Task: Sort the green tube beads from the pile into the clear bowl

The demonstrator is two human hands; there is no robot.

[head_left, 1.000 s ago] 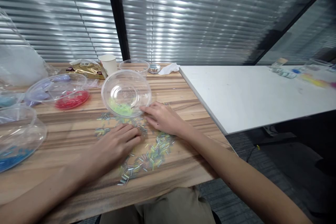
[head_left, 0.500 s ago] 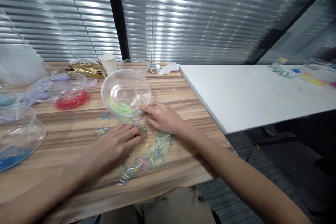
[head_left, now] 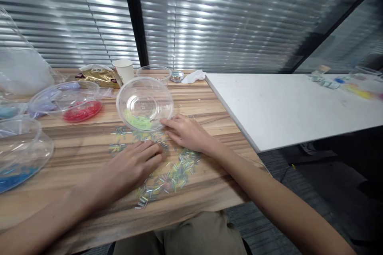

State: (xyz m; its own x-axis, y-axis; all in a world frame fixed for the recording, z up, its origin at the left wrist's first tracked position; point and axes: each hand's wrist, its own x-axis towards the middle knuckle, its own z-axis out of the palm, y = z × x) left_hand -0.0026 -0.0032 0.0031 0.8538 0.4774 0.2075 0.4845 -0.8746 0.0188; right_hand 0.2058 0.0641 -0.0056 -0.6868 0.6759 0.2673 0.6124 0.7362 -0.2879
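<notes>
A round clear bowl [head_left: 145, 101] leans tilted on the wood-grain table, with yellow-green pieces [head_left: 138, 120] in its lower part. My right hand [head_left: 184, 132] has its index finger at the bowl's lower right rim. My left hand [head_left: 138, 159] rests over the loose pieces, its fingers curled together and their tips hidden; what they may hold cannot be made out. Short shiny tube-like pieces [head_left: 179, 171] in pale green, yellow and clear lie scattered around and between both hands.
At left are a clear bowl with blue pieces [head_left: 18, 177], a container with red pieces [head_left: 82, 111] and a plastic bag [head_left: 24, 71]. Behind stand a gold packet [head_left: 100, 76], a paper cup [head_left: 124, 71] and a crumpled tissue [head_left: 194, 76]. A white table [head_left: 287, 107] adjoins at right.
The view has shifted very slightly. Both hands and the bowl stay in nearly the same places.
</notes>
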